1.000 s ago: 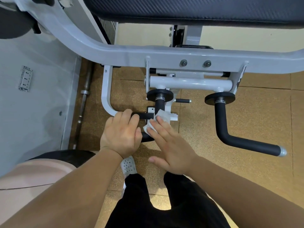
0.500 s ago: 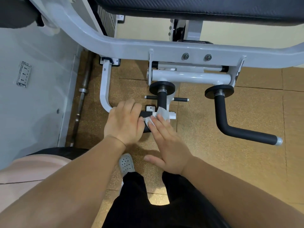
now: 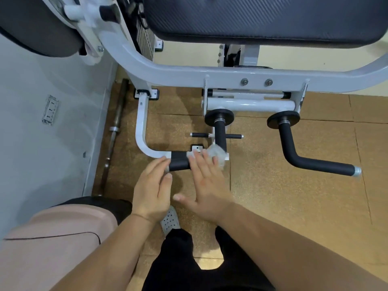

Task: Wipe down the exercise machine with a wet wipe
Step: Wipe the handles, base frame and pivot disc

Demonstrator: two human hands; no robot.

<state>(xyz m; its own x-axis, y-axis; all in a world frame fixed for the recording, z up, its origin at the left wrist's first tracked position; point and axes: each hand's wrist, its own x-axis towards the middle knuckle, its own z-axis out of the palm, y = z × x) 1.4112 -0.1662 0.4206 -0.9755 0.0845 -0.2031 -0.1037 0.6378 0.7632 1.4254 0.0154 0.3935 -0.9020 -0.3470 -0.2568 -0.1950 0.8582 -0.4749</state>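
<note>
The exercise machine has a white tube frame [image 3: 210,74] and a black seat pad [image 3: 262,19] at the top. Its left black foam handle [image 3: 179,162] bends toward me low in the middle. A crumpled white wet wipe [image 3: 217,154] lies on that handle's bend. My right hand [image 3: 203,185] presses the wipe with straight fingers, thumb spread out to the left. My left hand [image 3: 153,190] hovers just below the handle's left end, fingers relaxed, fingertips at the grip's edge and not wrapped round it. The right black handle [image 3: 315,164] is untouched.
A barbell [image 3: 115,131] lies on the brown tiled floor along the grey wall, which carries a socket [image 3: 50,110]. A second dark pad [image 3: 37,30] sits at the top left. My grey shoe [image 3: 170,221] and black trousers are below the hands.
My left hand has let go of the black handle and drawn back, fingers straightened. My right hand keeps the wipe at the handle's bend. The view has tilted up toward the seat pad.
</note>
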